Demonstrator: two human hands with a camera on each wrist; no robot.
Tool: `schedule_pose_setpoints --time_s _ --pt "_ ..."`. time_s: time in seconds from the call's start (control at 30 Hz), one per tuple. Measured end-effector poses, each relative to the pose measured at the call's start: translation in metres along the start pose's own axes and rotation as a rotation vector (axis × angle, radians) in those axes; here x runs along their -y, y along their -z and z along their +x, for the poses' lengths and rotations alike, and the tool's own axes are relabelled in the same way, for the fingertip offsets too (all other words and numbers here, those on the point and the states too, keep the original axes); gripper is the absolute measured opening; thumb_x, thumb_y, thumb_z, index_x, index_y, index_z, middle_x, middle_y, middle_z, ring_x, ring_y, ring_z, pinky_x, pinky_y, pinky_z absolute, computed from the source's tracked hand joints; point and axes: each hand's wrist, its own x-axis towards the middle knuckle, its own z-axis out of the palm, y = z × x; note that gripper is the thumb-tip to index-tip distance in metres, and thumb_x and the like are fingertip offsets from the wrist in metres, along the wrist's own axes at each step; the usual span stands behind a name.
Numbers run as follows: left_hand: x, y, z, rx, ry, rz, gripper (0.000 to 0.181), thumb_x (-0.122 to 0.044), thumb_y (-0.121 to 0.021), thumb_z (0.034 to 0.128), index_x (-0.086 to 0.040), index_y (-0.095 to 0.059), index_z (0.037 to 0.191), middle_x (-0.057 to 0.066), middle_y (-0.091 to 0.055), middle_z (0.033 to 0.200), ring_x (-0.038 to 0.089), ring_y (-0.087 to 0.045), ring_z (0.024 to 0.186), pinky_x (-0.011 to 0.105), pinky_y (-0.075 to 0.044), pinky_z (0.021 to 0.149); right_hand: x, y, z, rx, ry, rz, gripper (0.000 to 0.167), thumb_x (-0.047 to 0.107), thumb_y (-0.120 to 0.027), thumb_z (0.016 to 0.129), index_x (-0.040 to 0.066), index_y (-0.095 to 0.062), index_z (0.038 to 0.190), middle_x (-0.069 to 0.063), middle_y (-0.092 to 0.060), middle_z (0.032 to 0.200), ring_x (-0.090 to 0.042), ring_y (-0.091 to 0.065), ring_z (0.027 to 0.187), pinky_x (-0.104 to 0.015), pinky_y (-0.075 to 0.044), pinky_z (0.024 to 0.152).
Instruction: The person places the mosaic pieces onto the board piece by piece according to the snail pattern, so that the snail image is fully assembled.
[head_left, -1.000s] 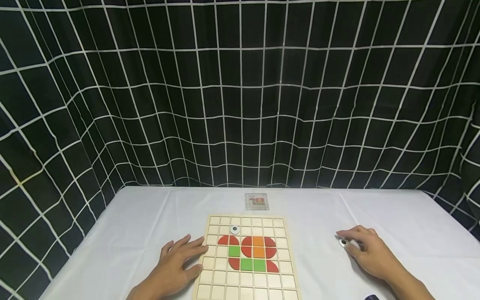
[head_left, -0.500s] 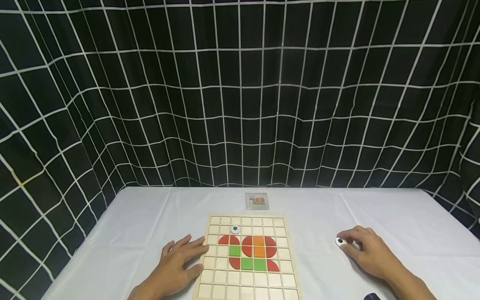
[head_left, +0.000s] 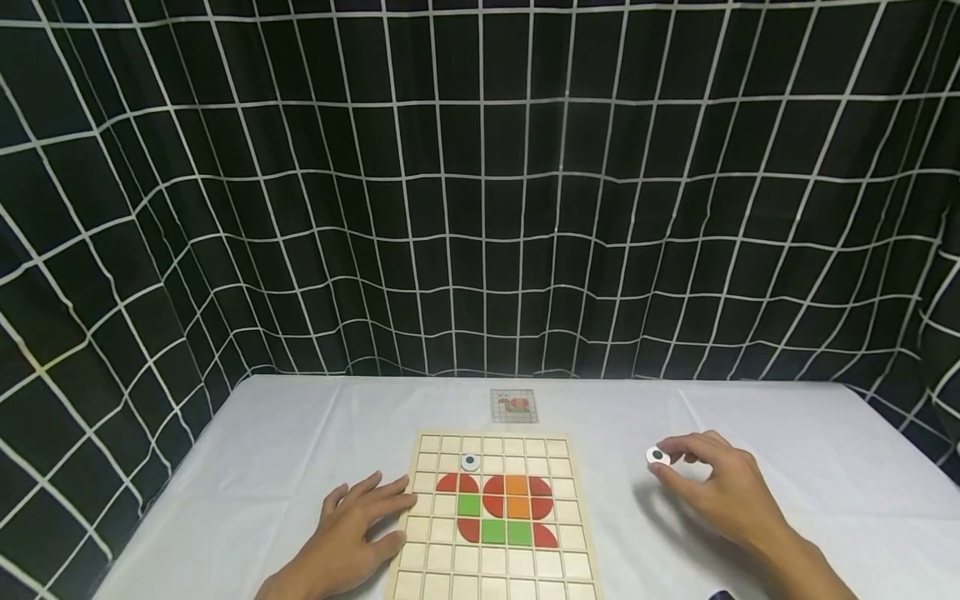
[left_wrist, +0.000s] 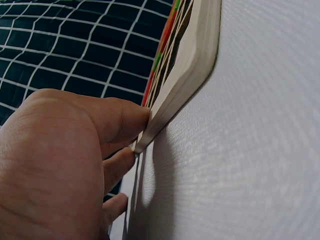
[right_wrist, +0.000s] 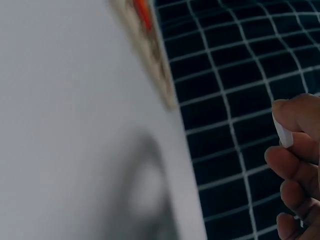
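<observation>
A wooden grid board (head_left: 442, 557) lies on the white table, with red, green and orange pieces set in its squares. On its upper part sits a white disc with a black dot (head_left: 470, 462). My left hand (head_left: 348, 525) rests at the board's left edge, fingers spread; in the left wrist view the thumb (left_wrist: 122, 117) touches the board's rim. To the right of the board, my right hand (head_left: 723, 483) pinches a second white disc with a black dot (head_left: 657, 456) between thumb and fingers, above the table. The right wrist view shows that disc (right_wrist: 283, 131) edge-on.
A small pattern card (head_left: 514, 406) with a matching coloured picture lies behind the board. Near the front edge, a dark object (head_left: 722, 596) is partly cut off. Black cloth with a white grid (head_left: 480, 208) hangs around the white table (head_left: 262, 450).
My right hand has lifted the second disc off the table and moved it up and to the left. The left hand stays at the board's edge.
</observation>
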Motion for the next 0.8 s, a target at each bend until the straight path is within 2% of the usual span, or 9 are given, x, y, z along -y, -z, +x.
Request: schedule_pose_setpoints --time_s 0.13,0.3,0.5,0.63,0.8 --pt "0.000 -0.001 0.000 -0.003 -0.001 0.000 0.038 -0.021 -0.065 0.0884 -0.017 -0.065 0.126 0.002 -0.048 0.143 0.034 -0.027 0.139 0.060 -0.004 0.106 0.018 -0.006 0.016 -0.027 0.039 0.045 0.026 0.007 -0.086 0.066 0.017 -0.073 0.087 0.011 -0.064 0.079 -0.013 -0.056 0.075 -0.020 -0.040 0.064" --pt "0.000 -0.003 0.001 0.003 -0.001 0.003 0.037 -0.022 -0.065 0.0887 -0.018 -0.065 0.126 0.002 -0.048 0.143 0.035 -0.027 0.139 0.061 -0.005 0.105 0.041 -0.017 0.033 -0.024 0.039 0.073 0.022 0.009 -0.085 0.069 0.017 -0.073 0.085 0.012 -0.063 0.077 -0.013 -0.056 0.075 -0.021 -0.041 0.067" --pt "-0.001 -0.001 0.000 0.003 -0.009 0.010 0.037 -0.021 -0.065 0.0885 -0.017 -0.065 0.126 0.003 -0.049 0.143 0.035 -0.028 0.138 0.061 -0.005 0.105 0.066 -0.039 0.050 -0.021 0.061 0.124 0.018 0.012 -0.084 0.071 0.013 -0.073 0.086 0.011 -0.065 0.077 -0.014 -0.057 0.075 -0.031 -0.047 0.066" --pt "-0.001 0.000 0.000 0.002 -0.007 0.006 0.037 -0.022 -0.065 0.0884 -0.017 -0.065 0.125 0.003 -0.049 0.143 0.036 -0.028 0.138 0.062 -0.005 0.105 0.084 -0.057 0.058 0.024 0.039 0.163 0.018 0.014 -0.082 0.075 0.011 -0.073 0.090 0.009 -0.066 0.080 -0.017 -0.059 0.078 -0.038 -0.049 0.067" --pt "-0.002 -0.001 0.001 -0.001 0.007 -0.006 0.037 -0.022 -0.066 0.0876 -0.017 -0.066 0.124 0.003 -0.049 0.142 0.036 -0.028 0.138 0.063 -0.005 0.105 0.107 -0.084 0.065 0.097 -0.001 0.207 0.021 0.016 -0.082 0.077 0.010 -0.074 0.095 0.006 -0.068 0.086 -0.015 -0.058 0.084 -0.039 -0.051 0.072"
